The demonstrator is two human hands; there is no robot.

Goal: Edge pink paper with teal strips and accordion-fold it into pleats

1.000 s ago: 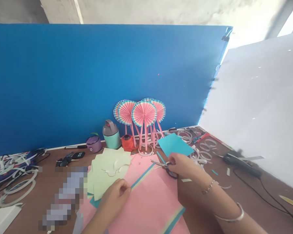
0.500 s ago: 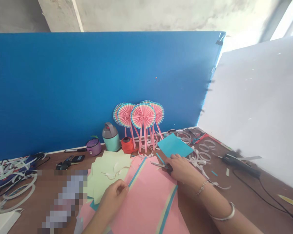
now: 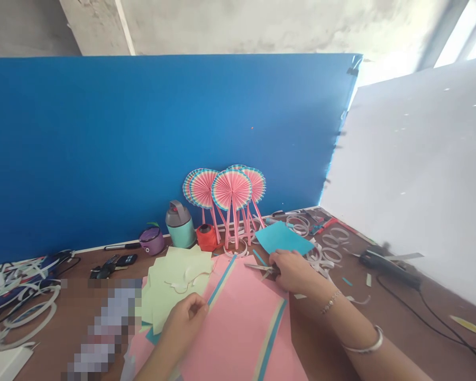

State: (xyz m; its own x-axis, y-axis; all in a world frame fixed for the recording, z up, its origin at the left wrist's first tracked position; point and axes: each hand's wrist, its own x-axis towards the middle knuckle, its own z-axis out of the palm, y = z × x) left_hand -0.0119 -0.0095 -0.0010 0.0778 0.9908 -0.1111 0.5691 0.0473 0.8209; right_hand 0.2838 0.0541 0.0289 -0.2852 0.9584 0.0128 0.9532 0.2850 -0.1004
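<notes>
My right hand is wrapped round the dark handles of a pair of scissors. Their blades point left over the top edge of a pink paper sheet. Blue and cream strips run along both sides of that sheet. My left hand rests at the sheet's left edge, thumb and index finger pinched together; what lies between them, if anything, is hidden. Beside it are pale green paper sheets with a curled white scrap on them. A blue paper sheet lies just beyond my right hand.
Pink pleated paper fans stand against a blue partition. Left of them are a red object, a teal flask and a purple pot. White paper coils and a black corded tool lie right.
My right hand and the scissors have shifted slightly, with the blades a little less open to view. The blue sheet's near part has bent a little. My left hand stays put.
</notes>
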